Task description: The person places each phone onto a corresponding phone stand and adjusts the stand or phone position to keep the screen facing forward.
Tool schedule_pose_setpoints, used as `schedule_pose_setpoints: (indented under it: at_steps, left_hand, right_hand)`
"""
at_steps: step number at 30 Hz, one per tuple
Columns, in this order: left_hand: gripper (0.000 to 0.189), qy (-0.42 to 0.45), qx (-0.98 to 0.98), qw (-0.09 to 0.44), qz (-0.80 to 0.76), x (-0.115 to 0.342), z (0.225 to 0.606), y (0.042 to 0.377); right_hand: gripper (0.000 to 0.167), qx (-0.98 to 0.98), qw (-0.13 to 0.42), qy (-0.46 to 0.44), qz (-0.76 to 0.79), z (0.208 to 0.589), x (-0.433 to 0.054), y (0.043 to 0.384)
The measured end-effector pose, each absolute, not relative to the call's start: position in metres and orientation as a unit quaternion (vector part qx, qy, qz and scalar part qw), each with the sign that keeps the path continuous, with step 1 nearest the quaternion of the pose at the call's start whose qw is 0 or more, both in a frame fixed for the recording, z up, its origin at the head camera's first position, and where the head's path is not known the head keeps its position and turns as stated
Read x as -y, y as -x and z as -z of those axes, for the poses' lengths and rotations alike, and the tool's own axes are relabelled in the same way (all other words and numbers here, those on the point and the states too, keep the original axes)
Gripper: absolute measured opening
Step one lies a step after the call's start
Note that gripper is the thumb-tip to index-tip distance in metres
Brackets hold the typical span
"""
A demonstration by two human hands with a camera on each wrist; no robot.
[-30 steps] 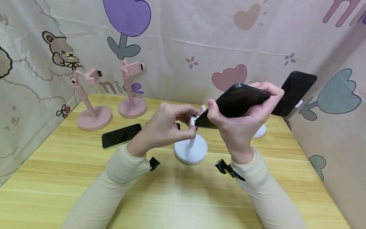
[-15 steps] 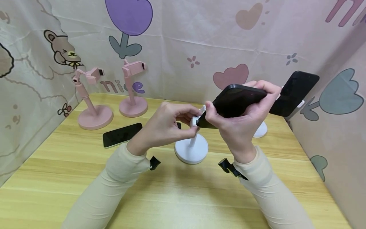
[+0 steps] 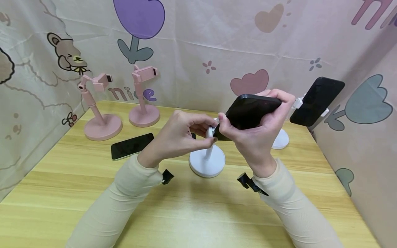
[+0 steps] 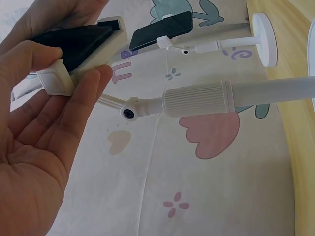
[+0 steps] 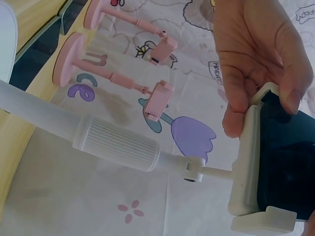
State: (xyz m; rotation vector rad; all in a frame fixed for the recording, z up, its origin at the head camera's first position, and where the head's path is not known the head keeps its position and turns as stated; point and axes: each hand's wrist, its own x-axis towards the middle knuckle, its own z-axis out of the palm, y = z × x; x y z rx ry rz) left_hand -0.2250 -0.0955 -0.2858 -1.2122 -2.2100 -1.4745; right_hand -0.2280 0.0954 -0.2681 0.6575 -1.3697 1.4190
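left hand (image 3: 176, 136) pinches one end of the white clamp (image 5: 246, 169) atop the white stand (image 3: 207, 164), apparently to steady it, while right hand (image 3: 258, 137), curled, grips black phone (image 3: 251, 109) by opposite edges, tilted against the clamp, seemingly for alignment.

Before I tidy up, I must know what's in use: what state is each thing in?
Left grip, pinching the end of the front white stand
Right grip, round the held phone
Held phone, dark, tilted; seating unclear
Front white stand, upright
Back white stand, upright, carrying the mounted phone
Mounted phone, tilted, dark
Left pink stand, upright, empty
Right pink stand, upright, empty
Left table phone, flat, dark
Right table phone, flat, partly hidden
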Motion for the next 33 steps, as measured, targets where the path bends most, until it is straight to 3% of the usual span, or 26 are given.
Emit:
schedule_pose_setpoints:
  at_steps: [24,33]
  left_hand:
    - [0.023,0.42,0.747,0.116,0.502,0.095,0.285,0.224]
    - [0.024,0.42,0.753,0.12,0.492,0.096,0.285,0.224]
  right_hand:
    - [0.068,0.6,0.46,-0.296,-0.583,0.291,-0.099,0.23]
    - [0.068,0.614,0.413,-0.311,-0.597,0.299,-0.103,0.227]
